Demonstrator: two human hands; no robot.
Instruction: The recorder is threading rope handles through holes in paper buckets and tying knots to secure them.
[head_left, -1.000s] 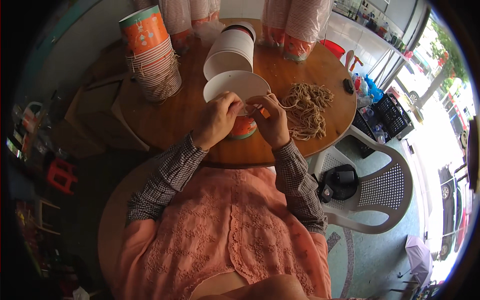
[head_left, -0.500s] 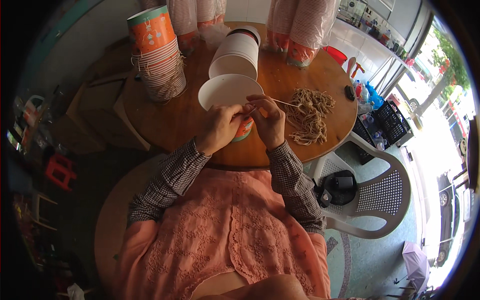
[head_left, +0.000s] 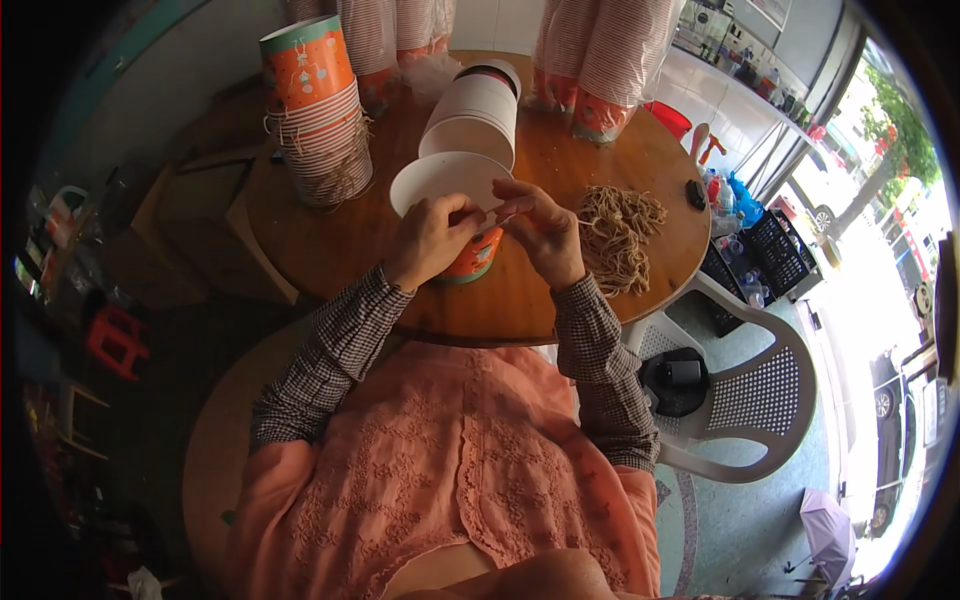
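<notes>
An orange and green paper bucket [head_left: 470,265] with a white inside tilts on the near part of the round wooden table. My left hand [head_left: 432,243] is closed at its near rim, fingers pinched on a thin pale cord. My right hand [head_left: 545,232] meets it just to the right, thumb and fingertips pinching the same cord. Fingers partly hide the cord and the rim. To the right of my right hand lies a heap of tan cords [head_left: 615,235].
A nested stack of orange buckets [head_left: 320,130] with cords hanging on it stands at the left. White-looking nested buckets [head_left: 470,115] lie behind the tilted one. Plastic-wrapped bucket stacks [head_left: 605,70] stand at the back. A grey plastic chair [head_left: 765,400] holds a black bag.
The cord stretched rightward from my right hand no longer shows. My right hand has shifted slightly right and down, and more of the bucket's orange side is visible.
</notes>
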